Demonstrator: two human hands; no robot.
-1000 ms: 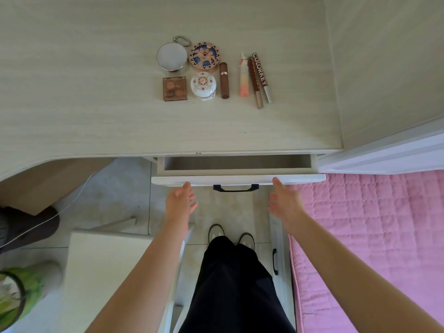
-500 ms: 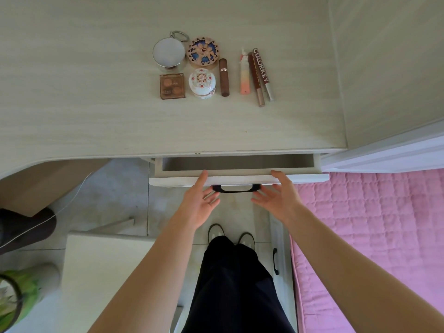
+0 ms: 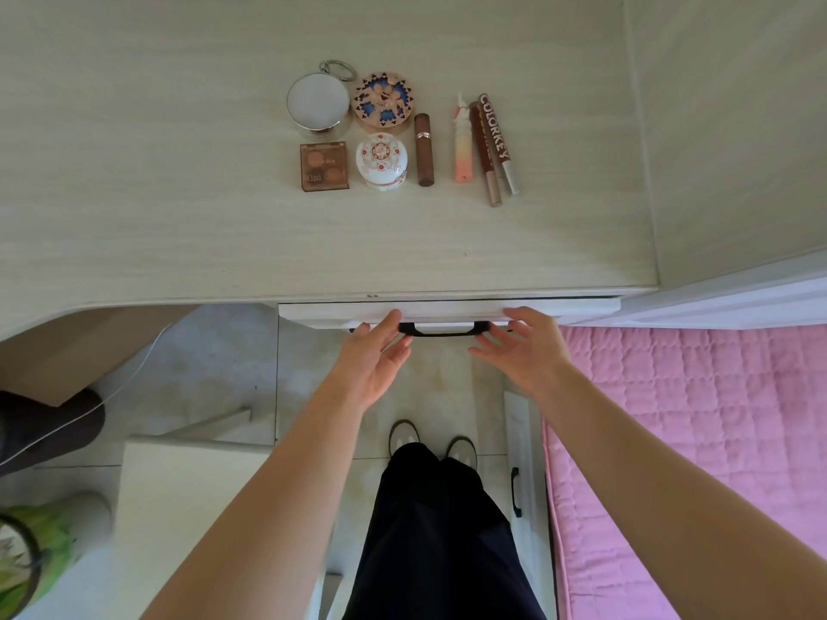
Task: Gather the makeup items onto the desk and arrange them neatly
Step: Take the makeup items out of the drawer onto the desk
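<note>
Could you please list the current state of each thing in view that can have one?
drawer: almost shut under the desk
left hand: open, fingertips on the drawer front
right hand: open, fingertips on the drawer front
round mirror compact: lid open
brown lipstick: capped, lying flat
eyeshadow palette: closed
white jar: lid on

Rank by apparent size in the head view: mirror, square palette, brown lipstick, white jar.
1. Mirror
2. Square palette and white jar: look alike, no ranking
3. Brown lipstick, long but slimmest
</note>
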